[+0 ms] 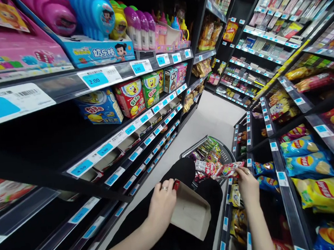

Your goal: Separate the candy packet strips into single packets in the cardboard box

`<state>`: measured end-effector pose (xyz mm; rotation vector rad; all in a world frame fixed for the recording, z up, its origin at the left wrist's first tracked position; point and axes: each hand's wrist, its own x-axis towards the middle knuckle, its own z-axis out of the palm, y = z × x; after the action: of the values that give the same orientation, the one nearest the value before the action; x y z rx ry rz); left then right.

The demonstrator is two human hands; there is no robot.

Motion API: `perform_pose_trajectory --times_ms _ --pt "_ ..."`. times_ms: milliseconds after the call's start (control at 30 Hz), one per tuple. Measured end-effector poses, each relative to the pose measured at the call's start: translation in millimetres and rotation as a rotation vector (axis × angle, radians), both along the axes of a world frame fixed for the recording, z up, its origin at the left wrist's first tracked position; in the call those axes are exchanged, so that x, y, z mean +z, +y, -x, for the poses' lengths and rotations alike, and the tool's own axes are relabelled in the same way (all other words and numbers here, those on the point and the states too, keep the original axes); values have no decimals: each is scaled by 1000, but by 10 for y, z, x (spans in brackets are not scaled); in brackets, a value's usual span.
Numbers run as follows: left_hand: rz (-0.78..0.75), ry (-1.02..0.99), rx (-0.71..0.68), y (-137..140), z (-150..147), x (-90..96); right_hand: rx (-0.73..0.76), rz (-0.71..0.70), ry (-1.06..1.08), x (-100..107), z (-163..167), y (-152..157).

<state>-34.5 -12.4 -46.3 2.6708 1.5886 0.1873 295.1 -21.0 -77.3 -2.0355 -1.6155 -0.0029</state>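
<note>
My left hand [163, 201] grips the edge of a shallow cardboard box [191, 211], whose inside is bare, tilted above my lap. My right hand [247, 182] pinches the end of a red and white snack packet [228, 170], held out over the near right rim of a grey plastic basket [227, 151]. Inside the basket lie several packets [208, 150], green, purple and red, in a loose heap. The basket stands on the floor just beyond my knees. The far end of the held packet overlaps other red and white packets, so I cannot tell whether it touches them.
On the left, a black shelf unit [139, 69] carries toys and small snack boxes [130, 99]. To the right, another shelf holds chip bags [322, 191] close to my right arm. The pale aisle floor [212, 117] runs between them to a back shelf [265, 48].
</note>
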Motion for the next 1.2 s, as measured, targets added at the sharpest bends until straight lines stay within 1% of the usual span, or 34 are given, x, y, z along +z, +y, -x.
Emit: perform_pose_trajectory --times_ms 67,133,167,233,300,367,467,533,567,633,700,733,767,800,833,900,933,967,1000,1067,1133,1200 --pt "-1 -10 -5 5 -9 -12 -14 37 97 -196 53 82" --pt "40 -81 -25 21 31 32 5 96 210 -320 161 71" --pt "84 -163 -33 26 65 76 28 130 274 -350 233 34" --pt "220 -418 -46 31 144 209 90 190 419 -336 402 -81" --pt "382 -697 -75 38 206 382 154 221 583 -222 593 -215" --pt "543 -874 -153 66 223 559 205 213 748 -25 780 -332" --pt "819 -980 -238 157 140 738 303 171 973 320 993 -449" --pt "1023 -1067 -236 236 34 772 360 172 1089 493 1073 -506" --pt "1109 -1145 -211 273 -23 766 369 175 1131 544 1097 -533" --pt "1263 -1372 -147 331 -124 713 338 144 1191 571 1125 -581" --pt "1410 -1597 -96 346 -192 607 282 46 1234 509 1144 -611" --pt "1487 -1656 -62 330 -215 536 262 -18 1255 458 1157 -614" --pt "1577 -1666 -28 298 -232 454 251 -86 1274 402 1173 -608" --pt "1660 -1630 15 251 -248 367 250 -154 1290 348 1193 -593" --pt "1764 -1550 56 193 -264 280 253 -214 1303 301 1213 -572" --pt "2016 -1490 -20 65 -300 134 261 -285 1315 242 1242 -528" --pt "2089 -1501 -49 10 -319 85 257 -288 1315 234 1243 -516" --pt "2107 -1541 -61 -33 -337 54 247 -272 1314 239 1234 -514" --pt "2071 -1588 -46 -59 -353 41 231 -247 1314 254 1215 -526" --pt "1875 -1660 45 -66 -372 55 176 -208 1350 306 1155 -582" --pt "1650 -1684 119 -32 -375 97 123 -231 1432 360 1094 -662" --pt "1513 -1684 142 5 -373 139 95 -241 1522 398 1062 -738"
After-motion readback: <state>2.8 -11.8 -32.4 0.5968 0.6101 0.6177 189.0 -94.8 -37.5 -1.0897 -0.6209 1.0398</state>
